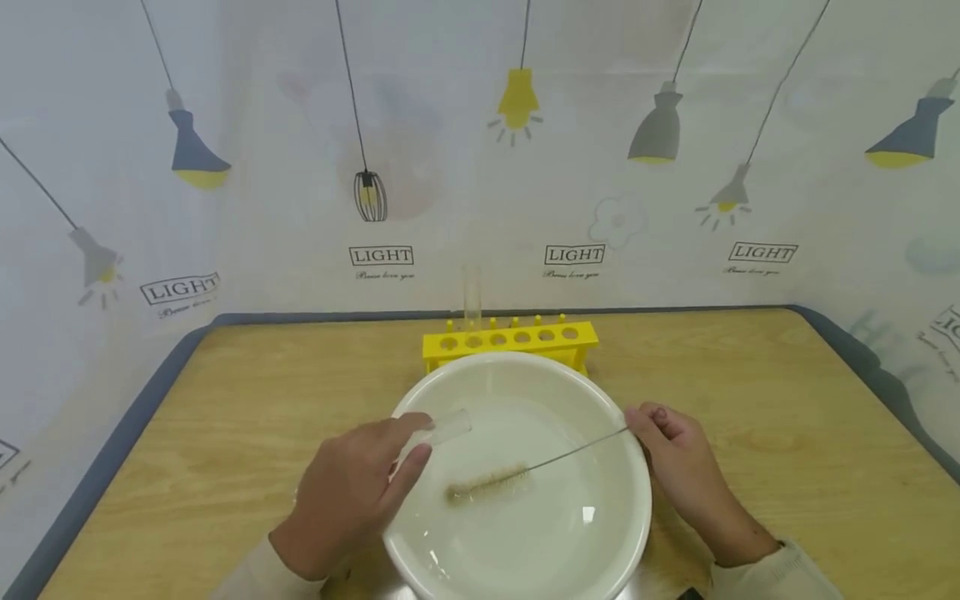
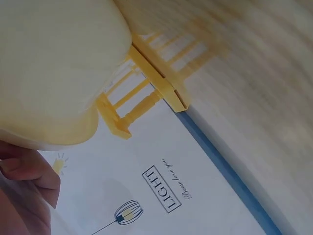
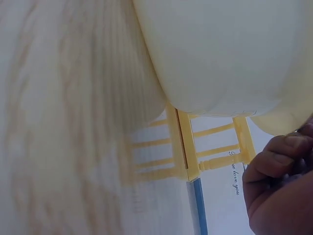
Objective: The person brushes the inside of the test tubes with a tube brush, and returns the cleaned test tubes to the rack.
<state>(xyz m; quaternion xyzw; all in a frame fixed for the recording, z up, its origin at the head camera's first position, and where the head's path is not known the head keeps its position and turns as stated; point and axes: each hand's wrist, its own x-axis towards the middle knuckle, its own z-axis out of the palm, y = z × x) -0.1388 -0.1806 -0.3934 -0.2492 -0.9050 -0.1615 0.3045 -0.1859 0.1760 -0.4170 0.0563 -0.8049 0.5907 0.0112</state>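
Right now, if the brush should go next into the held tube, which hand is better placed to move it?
Probably the right hand: it grips the brush by its wire handle, near the end, and the bristles lie toward the left hand, which holds the tube over the basin.

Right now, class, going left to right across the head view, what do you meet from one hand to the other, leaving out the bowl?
Left hand → clear tube → brush → right hand.
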